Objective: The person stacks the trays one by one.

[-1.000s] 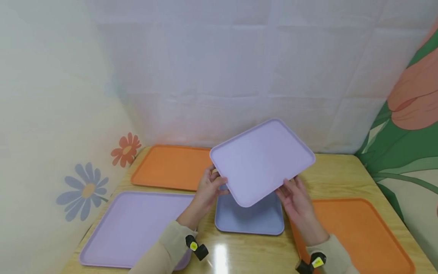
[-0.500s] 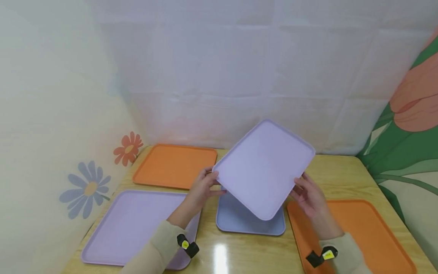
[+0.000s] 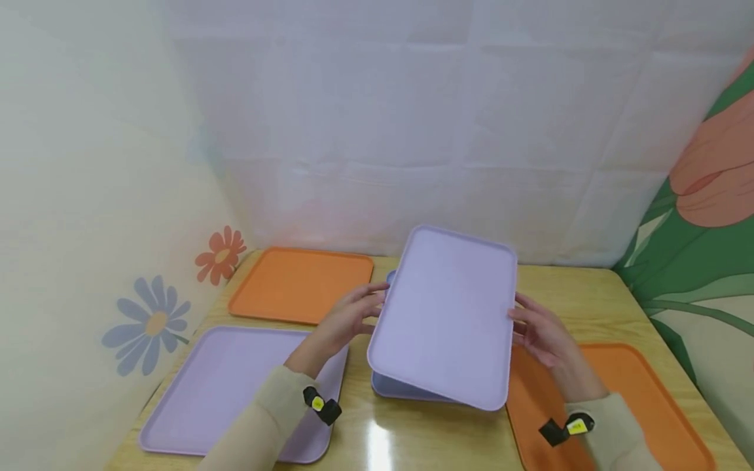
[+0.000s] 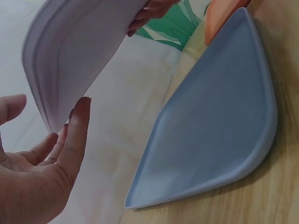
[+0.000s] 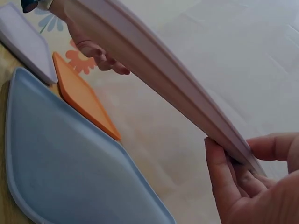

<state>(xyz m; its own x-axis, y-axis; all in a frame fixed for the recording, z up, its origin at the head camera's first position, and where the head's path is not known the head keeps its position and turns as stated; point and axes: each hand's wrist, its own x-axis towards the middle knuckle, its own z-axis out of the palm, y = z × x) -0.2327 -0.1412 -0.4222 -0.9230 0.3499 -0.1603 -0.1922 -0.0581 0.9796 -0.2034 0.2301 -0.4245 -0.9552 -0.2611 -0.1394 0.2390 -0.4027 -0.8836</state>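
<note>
A lilac tray (image 3: 450, 320) is held tilted in the air over a blue tray (image 3: 400, 387) that lies on the table. My right hand (image 3: 544, 332) pinches its right edge, thumb on the upper face and fingers beneath, as the right wrist view shows. On the other side, my left hand (image 3: 347, 317) has its fingertips at the tray's left edge. The left wrist view has that thumb lifted away from the rim and the fingers (image 4: 77, 135) fairly straight against the edge. Most of the blue tray (image 4: 210, 112) is hidden from the head view by the lilac one.
A larger lilac tray (image 3: 235, 386) lies at the front left of the wooden table (image 3: 565, 294). One orange tray (image 3: 303, 284) rests at the back left, another orange tray (image 3: 624, 392) at the front right. A pale cloth (image 3: 412, 118) hangs behind.
The lilac tray has turned from a slanted, cornerwise position to nearly lengthwise and come lower over the blue tray. My left thumb has come off its rim; my right hand has shifted slightly right.
</note>
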